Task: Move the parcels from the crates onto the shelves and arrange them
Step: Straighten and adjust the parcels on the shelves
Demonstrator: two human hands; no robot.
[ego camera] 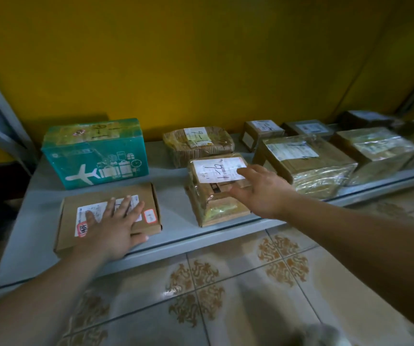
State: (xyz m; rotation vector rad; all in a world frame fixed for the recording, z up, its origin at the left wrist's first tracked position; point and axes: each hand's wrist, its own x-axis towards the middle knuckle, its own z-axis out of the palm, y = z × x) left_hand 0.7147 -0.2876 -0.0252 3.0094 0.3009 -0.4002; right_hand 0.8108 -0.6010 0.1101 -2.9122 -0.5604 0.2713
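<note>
Left hand (116,228) is lying flat, fingers spread, on top of the flat cardboard parcel (76,201). That one sits close to the front edge of the shelf (33,221), toward the left end. Right hand (260,191) is stretched out too, fingers straight, touching the right side of the taped parcel (210,196), which is also right up at the front edge. Bare strip of shelf between those two, plus more room left of the flat one. Teal box (96,153) stands behind the flat parcel, wrapped bundle (198,143) behind the taped one. Other parcels (305,166) crowd the right end.
</note>
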